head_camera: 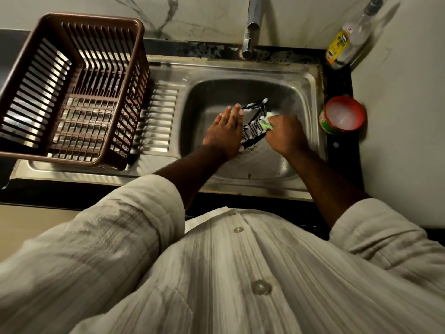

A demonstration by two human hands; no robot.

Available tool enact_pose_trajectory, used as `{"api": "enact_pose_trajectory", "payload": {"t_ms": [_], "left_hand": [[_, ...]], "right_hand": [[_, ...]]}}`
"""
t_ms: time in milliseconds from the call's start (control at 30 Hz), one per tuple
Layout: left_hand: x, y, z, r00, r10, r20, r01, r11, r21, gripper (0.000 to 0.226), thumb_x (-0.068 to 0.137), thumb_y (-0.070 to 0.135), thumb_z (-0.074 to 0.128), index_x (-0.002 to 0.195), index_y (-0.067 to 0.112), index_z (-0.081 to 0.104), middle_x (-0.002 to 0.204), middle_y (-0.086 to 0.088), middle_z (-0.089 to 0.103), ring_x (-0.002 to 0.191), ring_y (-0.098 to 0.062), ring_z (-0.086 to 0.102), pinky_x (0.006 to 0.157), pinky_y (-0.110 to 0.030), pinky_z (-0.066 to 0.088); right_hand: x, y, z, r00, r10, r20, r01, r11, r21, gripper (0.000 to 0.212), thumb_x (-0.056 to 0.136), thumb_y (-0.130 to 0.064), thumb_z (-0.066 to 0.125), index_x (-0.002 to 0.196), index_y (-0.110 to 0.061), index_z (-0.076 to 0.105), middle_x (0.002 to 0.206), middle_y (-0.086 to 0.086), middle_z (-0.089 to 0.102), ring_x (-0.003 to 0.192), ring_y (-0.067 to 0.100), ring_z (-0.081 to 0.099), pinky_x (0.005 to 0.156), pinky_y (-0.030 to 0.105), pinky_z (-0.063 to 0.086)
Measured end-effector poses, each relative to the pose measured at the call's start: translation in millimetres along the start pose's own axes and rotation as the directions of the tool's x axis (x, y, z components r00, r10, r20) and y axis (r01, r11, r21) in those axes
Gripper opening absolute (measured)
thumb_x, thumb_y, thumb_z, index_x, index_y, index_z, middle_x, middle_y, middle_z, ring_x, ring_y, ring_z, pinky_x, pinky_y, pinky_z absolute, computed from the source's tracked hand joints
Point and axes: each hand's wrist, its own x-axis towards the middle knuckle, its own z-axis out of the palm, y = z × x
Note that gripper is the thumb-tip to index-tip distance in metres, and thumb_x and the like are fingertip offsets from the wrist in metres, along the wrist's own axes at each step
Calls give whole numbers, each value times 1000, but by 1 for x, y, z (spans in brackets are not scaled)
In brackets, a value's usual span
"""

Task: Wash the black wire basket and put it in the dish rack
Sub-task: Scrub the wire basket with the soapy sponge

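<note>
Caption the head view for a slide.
Right hand scrubs soapy black wire basket with green sponge; left hand steadies it in the sink.

Single feed on my end: wide-angle head cam, worn by the person, facing forward and steeply down. Their own shirt [240,285] fills the bottom half, so it's in close. The sink [240,66] sits just above mid-frame, with left hand [224,131] and right hand [286,136] plus sponge [269,122] near centre. Dish rack [91,18] is upper left, faucet [251,27] at the top edge, wall [397,141] on the right. Straight lines bow toward the edges.
</note>
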Motion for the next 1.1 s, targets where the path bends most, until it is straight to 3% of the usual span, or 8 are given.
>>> {"api": "enact_pose_trajectory", "payload": {"t_ms": [100, 200, 267, 400, 500, 633, 933, 1100], "left_hand": [[2, -1, -1, 1000, 1, 4, -1, 1000, 5, 87, 100, 35, 49, 157, 0, -7, 165, -20, -12, 154, -36, -6, 124, -44, 4], [1, -1, -2, 1000, 2, 3, -2, 1000, -4, 89, 99, 36, 51, 157, 0, -6, 165, -20, -11, 154, -36, -6, 124, -43, 3], [1, 0, -1, 1000, 4, 2, -4, 1000, -3, 89, 99, 37, 51, 157, 0, -6, 165, -20, -11, 154, -36, -6, 124, -43, 3], [3, -1, 1, 1000, -3, -8, 3, 1000, -4, 87, 100, 37, 48, 157, 1, -7, 165, -19, -12, 154, -35, -8, 124, -43, 2], [5, -2, 3, 1000, 5, -17, -5, 1000, -11, 87, 101, 38, 47, 157, 1, -7, 165, -19, -13, 153, -34, -9, 123, -42, -1], [3, -3, 8, 997, 16, -71, -19, 999, -47, 77, 101, 29, 40, 158, 5, -5, 165, -20, -10, 154, -33, -8, 123, -41, -3], [6, -4, 7, 1000, 22, -18, -22, 1000, -14, 89, 99, 40, 48, 156, -2, -7, 164, -25, -11, 153, -38, -7, 126, -45, 2], [5, -2, 9, 999, 28, -45, -29, 999, -34, 86, 100, 41, 45, 158, 2, -4, 165, -22, -9, 154, -36, -6, 124, -43, 0]], "right_hand": [[0, 10, -9, 999, -25, -26, 25, 999, 27, 11, 86, -8, 62, 87, -7, 73, 74, 10, 63, 65, 26, 56, 59, 26, 37], [14, 10, -16, 988, -61, -141, 74, 993, 94, 18, 84, 0, 60, 94, -2, 74, 86, 15, 71, 71, 27, 61, 61, 29, 43], [28, 8, -16, 983, -52, -175, 76, 988, 137, 27, 84, 3, 59, 105, -2, 74, 99, 16, 73, 87, 30, 68, 72, 32, 54], [48, -5, -6, 990, -54, -133, 77, 981, 179, 41, 84, 6, 59, 122, -5, 70, 120, 13, 72, 112, 27, 66, 98, 29, 52], [43, -20, 4, 992, -110, -66, 118, 986, 121, 45, 83, 7, 58, 124, -8, 70, 124, 14, 70, 118, 29, 64, 105, 36, 50], [30, -36, 14, 980, -198, -17, 198, 968, 156, 52, 85, 11, 55, 133, -6, 64, 138, 13, 61, 134, 24, 53, 115, 33, 41], [53, -11, 0, 985, -141, -96, 149, 985, 85, 48, 84, 14, 52, 124, -6, 69, 125, 13, 69, 119, 29, 63, 103, 35, 50], [39, -27, 24, 961, -275, -20, 275, 955, 111, 52, 83, 12, 53, 129, -6, 66, 137, 12, 62, 135, 27, 52, 115, 39, 39]]}}
